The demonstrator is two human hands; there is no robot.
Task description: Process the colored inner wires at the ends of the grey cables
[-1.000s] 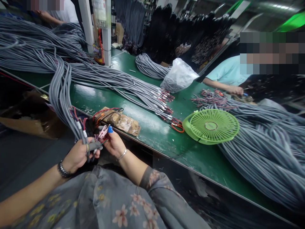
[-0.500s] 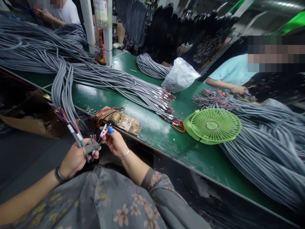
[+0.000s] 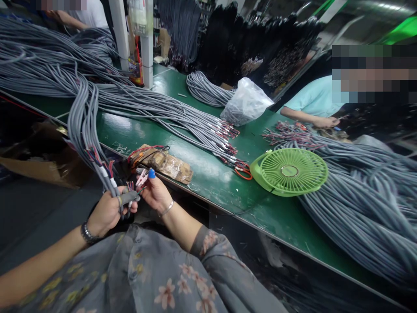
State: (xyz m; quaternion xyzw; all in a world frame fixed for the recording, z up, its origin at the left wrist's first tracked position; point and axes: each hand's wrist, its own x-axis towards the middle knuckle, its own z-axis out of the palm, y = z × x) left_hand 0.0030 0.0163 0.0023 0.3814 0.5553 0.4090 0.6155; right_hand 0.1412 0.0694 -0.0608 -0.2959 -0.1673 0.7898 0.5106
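My left hand (image 3: pixel 109 211) is wrapped round a bundle of grey cables (image 3: pixel 107 179) with white bands and coloured wire ends, a grey covering on its thumb. Close on its right, my right hand (image 3: pixel 156 194) has a blue cap (image 3: pixel 151 174) on one fingertip and pinches a pale pink clip-like tool (image 3: pixel 142 178). Thin coloured wires (image 3: pixel 130 186) stick up between the two hands. A wooden block (image 3: pixel 166 163) wrapped with red and black wire lies at the table edge just beyond my hands.
On the green table (image 3: pixel 208 182) lie long grey cables (image 3: pixel 156 104), a green fan (image 3: pixel 289 171), a clear plastic bag (image 3: pixel 246 102) and another cable pile (image 3: pixel 365 200). A person's hand (image 3: pixel 327 122) works at the right. A cardboard box (image 3: pixel 42 167) stands lower left.
My left hand and the held cables have shifted slightly to the right, nearer my right hand. The right hand has moved only a little, still holding the pink tool.
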